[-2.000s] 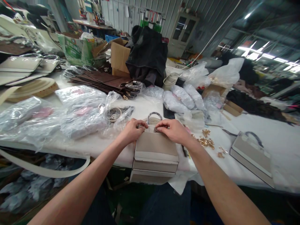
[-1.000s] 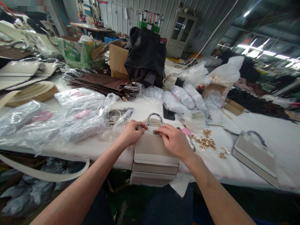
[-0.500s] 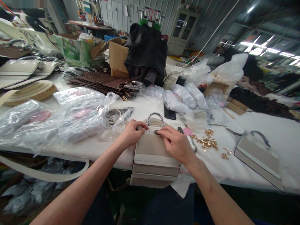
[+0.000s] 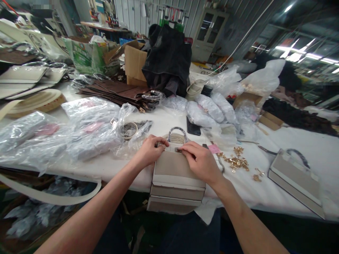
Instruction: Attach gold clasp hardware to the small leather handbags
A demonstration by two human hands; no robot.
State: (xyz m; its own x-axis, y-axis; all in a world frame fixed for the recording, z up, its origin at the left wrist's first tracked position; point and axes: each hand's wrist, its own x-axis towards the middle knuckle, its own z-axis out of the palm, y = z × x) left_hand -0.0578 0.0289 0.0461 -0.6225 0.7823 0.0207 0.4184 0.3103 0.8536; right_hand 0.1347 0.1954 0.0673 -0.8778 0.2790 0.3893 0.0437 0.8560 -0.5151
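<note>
Handbag (image 4: pixel 176 171) clasped, gold fittings (image 4: pixel 235 162) apparently beside.

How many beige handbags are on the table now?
2: one handbag at the table's near edge under both hands, left hand and right hand at its clasp; a second bag lies far right. Others may be hidden under plastic.

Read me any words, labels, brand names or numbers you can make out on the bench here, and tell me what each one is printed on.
No text here can be read.
Green and white carton: printing on its side, too blurred to read.
White panel at far left: a round emblem, lettering illegible.
Pink tag near the right hand: no legible writing.
Beige handbag under the left hand: no label visible.
</note>
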